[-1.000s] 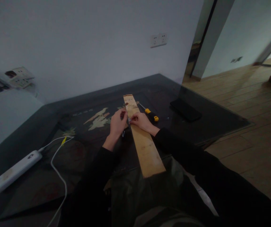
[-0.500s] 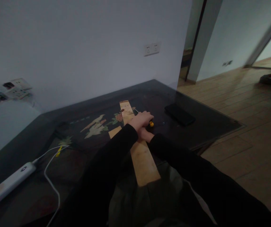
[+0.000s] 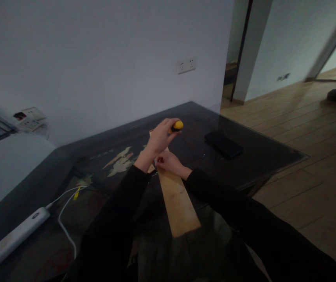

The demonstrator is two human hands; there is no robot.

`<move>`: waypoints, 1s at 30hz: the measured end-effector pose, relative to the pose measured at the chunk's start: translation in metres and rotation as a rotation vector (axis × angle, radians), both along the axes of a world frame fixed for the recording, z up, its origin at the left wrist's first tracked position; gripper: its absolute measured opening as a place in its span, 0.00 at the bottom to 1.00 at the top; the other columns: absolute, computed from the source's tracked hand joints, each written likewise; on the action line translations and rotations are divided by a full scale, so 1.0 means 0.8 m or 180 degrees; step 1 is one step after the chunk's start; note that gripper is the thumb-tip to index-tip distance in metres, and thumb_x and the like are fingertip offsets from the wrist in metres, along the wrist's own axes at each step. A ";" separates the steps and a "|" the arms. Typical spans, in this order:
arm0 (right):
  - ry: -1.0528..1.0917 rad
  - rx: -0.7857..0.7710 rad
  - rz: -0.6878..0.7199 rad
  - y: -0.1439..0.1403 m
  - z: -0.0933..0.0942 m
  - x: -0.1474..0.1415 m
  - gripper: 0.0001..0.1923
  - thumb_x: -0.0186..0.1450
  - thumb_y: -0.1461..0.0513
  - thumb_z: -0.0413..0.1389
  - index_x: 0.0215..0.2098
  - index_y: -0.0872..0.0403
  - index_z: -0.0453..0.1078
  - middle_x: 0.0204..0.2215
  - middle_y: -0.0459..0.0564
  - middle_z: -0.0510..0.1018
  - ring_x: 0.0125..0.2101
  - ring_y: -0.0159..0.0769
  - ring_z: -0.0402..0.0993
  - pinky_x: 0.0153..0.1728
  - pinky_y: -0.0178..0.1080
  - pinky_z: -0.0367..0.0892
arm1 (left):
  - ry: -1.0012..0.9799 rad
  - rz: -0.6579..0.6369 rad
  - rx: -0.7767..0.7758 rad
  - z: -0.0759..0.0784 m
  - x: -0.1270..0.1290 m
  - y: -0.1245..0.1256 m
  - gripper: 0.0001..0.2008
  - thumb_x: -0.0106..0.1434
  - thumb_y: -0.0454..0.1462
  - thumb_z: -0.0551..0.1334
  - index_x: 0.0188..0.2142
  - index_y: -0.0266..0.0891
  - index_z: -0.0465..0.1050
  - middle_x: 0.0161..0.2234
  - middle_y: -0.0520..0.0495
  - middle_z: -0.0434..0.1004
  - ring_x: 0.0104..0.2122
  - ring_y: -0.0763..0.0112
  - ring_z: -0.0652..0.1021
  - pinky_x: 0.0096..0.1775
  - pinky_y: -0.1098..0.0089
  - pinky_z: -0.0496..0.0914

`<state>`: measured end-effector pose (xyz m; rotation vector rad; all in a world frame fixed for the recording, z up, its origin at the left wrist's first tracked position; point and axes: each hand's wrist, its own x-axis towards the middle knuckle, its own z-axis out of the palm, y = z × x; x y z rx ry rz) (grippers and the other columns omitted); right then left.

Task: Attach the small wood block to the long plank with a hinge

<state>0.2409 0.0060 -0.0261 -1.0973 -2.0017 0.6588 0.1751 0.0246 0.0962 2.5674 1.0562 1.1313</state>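
Two hands are meeting over a wooden plank [image 3: 177, 197]. The left hand [image 3: 159, 138] is lifted above the plank's far end, its fingers clenching the screwdriver [image 3: 177, 125]; only the yellow handle cap is showing past the fingertips, facing right and slightly away, and the shaft is being hidden by the hand, so where the tip is pointing cannot be told. The right hand [image 3: 169, 162] is resting on the plank just below the left fingers, its fingertips pinched together at the board's left edge; what they are pinching is too small to tell. The plank's long axis is running from the person's lap away toward the wall, tilting slightly left at the far end.

Right of the fingers, well apart, a black phone [image 3: 223, 143] is lying flat. Far to their left, a white power strip [image 3: 13, 239] and its white cable [image 3: 65, 231] are lying. Everything is sitting on a dark glass-topped table [image 3: 261, 152], beside a white wall with a socket [image 3: 186, 65] and a wooden floor [image 3: 311, 129].
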 end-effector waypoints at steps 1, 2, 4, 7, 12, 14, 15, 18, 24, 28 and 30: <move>-0.0086 -0.0029 -0.0029 -0.001 0.000 0.000 0.03 0.60 0.64 0.64 0.30 0.56 0.76 0.30 0.49 0.78 0.33 0.34 0.73 0.34 0.35 0.64 | -0.0466 0.0068 0.0084 0.009 -0.018 -0.007 0.15 0.62 0.39 0.66 0.49 0.44 0.72 0.48 0.45 0.76 0.49 0.62 0.76 0.49 0.65 0.71; -0.0165 -0.0057 -0.0059 0.000 0.001 0.001 0.02 0.59 0.64 0.64 0.30 0.56 0.76 0.29 0.48 0.78 0.32 0.34 0.72 0.32 0.34 0.62 | -0.0995 0.0168 0.0126 0.016 -0.037 -0.015 0.15 0.63 0.41 0.64 0.50 0.45 0.71 0.47 0.46 0.76 0.46 0.64 0.78 0.47 0.66 0.72; -0.0258 -0.0097 -0.0103 0.001 0.004 0.001 0.03 0.60 0.64 0.64 0.32 0.55 0.77 0.30 0.48 0.78 0.31 0.32 0.71 0.31 0.33 0.60 | -0.2007 0.0306 0.0123 0.020 -0.075 -0.029 0.16 0.65 0.46 0.62 0.51 0.47 0.69 0.40 0.48 0.76 0.37 0.69 0.79 0.40 0.69 0.74; -0.0256 -0.0064 -0.0133 0.002 0.006 0.000 0.03 0.60 0.63 0.64 0.31 0.55 0.77 0.29 0.48 0.78 0.31 0.32 0.70 0.31 0.33 0.59 | -0.3114 0.0365 0.0035 0.008 -0.117 -0.041 0.17 0.66 0.51 0.60 0.49 0.48 0.68 0.32 0.51 0.73 0.28 0.74 0.77 0.34 0.71 0.74; -0.0306 -0.0092 -0.0167 0.001 0.006 0.001 0.04 0.60 0.62 0.65 0.30 0.55 0.77 0.27 0.46 0.77 0.29 0.30 0.69 0.29 0.32 0.57 | -0.4326 0.0139 -0.0277 -0.027 -0.131 -0.039 0.19 0.61 0.53 0.65 0.43 0.46 0.67 0.29 0.55 0.71 0.25 0.79 0.74 0.31 0.75 0.71; -0.0319 -0.0154 -0.0158 0.001 0.007 0.001 0.04 0.60 0.62 0.64 0.30 0.56 0.77 0.26 0.46 0.77 0.28 0.30 0.69 0.28 0.32 0.56 | -0.4647 -0.0059 -0.0354 -0.035 -0.126 -0.036 0.18 0.60 0.52 0.67 0.41 0.45 0.67 0.28 0.56 0.70 0.24 0.80 0.72 0.29 0.77 0.69; -0.0321 -0.0174 -0.0151 0.001 0.007 0.001 0.04 0.60 0.62 0.64 0.31 0.56 0.77 0.26 0.46 0.77 0.28 0.30 0.69 0.28 0.32 0.56 | -0.4736 -0.0129 -0.0385 -0.036 -0.123 -0.035 0.18 0.60 0.51 0.67 0.41 0.45 0.68 0.28 0.56 0.70 0.23 0.81 0.72 0.28 0.77 0.69; -0.0351 -0.0159 -0.0145 0.000 0.009 0.002 0.04 0.60 0.62 0.64 0.30 0.55 0.77 0.27 0.46 0.77 0.28 0.30 0.69 0.28 0.32 0.56 | -0.4828 -0.0121 -0.0485 -0.035 -0.118 -0.036 0.16 0.61 0.50 0.66 0.42 0.46 0.68 0.27 0.56 0.70 0.22 0.81 0.70 0.27 0.77 0.68; -0.0395 -0.0137 -0.0139 -0.002 0.013 0.002 0.04 0.60 0.63 0.64 0.31 0.57 0.77 0.27 0.47 0.77 0.28 0.30 0.68 0.28 0.32 0.55 | -0.4755 0.0083 -0.0483 -0.029 -0.116 -0.041 0.14 0.64 0.51 0.63 0.42 0.48 0.68 0.26 0.56 0.67 0.21 0.80 0.68 0.26 0.77 0.67; -0.0429 -0.0091 -0.0161 -0.001 0.013 0.003 0.04 0.60 0.62 0.64 0.31 0.57 0.77 0.27 0.47 0.77 0.28 0.30 0.68 0.28 0.33 0.55 | -0.4540 0.0114 -0.0399 -0.032 -0.116 -0.040 0.13 0.65 0.51 0.62 0.40 0.47 0.67 0.26 0.55 0.67 0.21 0.79 0.67 0.26 0.75 0.66; -0.0422 -0.0076 -0.0148 0.001 0.012 0.003 0.04 0.60 0.62 0.64 0.31 0.56 0.77 0.28 0.47 0.77 0.29 0.30 0.68 0.28 0.33 0.55 | -0.4516 0.0171 -0.0352 -0.034 -0.116 -0.039 0.14 0.65 0.51 0.62 0.40 0.47 0.66 0.26 0.55 0.67 0.21 0.79 0.67 0.26 0.75 0.66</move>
